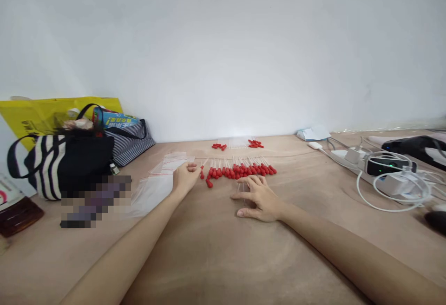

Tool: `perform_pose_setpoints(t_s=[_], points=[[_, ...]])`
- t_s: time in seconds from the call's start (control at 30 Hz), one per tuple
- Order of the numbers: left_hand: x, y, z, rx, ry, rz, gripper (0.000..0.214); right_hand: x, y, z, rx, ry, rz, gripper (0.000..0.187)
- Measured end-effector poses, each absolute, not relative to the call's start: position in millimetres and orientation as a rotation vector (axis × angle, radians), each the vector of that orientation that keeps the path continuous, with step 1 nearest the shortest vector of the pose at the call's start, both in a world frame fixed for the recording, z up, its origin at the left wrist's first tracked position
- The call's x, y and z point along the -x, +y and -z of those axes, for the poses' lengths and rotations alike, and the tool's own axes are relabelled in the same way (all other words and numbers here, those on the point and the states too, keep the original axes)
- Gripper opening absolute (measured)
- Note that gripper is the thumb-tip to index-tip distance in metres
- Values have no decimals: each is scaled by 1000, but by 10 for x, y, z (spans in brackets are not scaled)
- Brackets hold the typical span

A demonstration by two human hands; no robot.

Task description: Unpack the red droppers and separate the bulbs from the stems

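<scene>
Many droppers [240, 171] with red rubber bulbs and thin clear tubes lie in a row on the table, bulbs toward me. At the row's left end, my left hand [186, 175] has its fingers curled together at a red-bulbed dropper [201, 169], which it seems to pinch. One dropper bulb [209, 183] lies a little nearer to me. My right hand [259, 198] rests just in front of the row with fingers spread. Faint clear lines, perhaps tubes, show by its fingertips. Clear zip bags [153, 189] with red seal lines lie beneath and left of my left hand.
Behind the row lies a clear bag [238, 143] with more red-bulbed droppers at both sides. Black and striped bags [80, 161] stand at left, near a bottle of dark liquid [21, 214]. A power strip with chargers and white cables [393, 182] lies at right.
</scene>
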State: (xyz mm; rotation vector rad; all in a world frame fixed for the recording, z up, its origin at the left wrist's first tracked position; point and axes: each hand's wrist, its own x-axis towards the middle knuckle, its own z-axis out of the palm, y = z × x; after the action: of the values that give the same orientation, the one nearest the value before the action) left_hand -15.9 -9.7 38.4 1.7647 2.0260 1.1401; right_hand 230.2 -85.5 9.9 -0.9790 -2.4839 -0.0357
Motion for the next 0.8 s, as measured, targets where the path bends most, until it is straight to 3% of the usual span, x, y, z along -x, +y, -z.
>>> perform_pose_setpoints(t_s=[0.17,0.43,0.67,0.8], points=[[179,-337,-317,-1656,1733,-1484,25,-2351,-873,-92,1014,-2446,11,43],[-24,-668,-159,-2098,1226,-1069,18,-2405,-796,-7,1080,-2083,109,52],[-70,-700,-148,-2430,995,-1028,12,-2361,-745,16,1000,-2191,228,22],[-93,-724,-146,-2541,942,-1064,10,-2339,-744,11,990,-2216,200,15]])
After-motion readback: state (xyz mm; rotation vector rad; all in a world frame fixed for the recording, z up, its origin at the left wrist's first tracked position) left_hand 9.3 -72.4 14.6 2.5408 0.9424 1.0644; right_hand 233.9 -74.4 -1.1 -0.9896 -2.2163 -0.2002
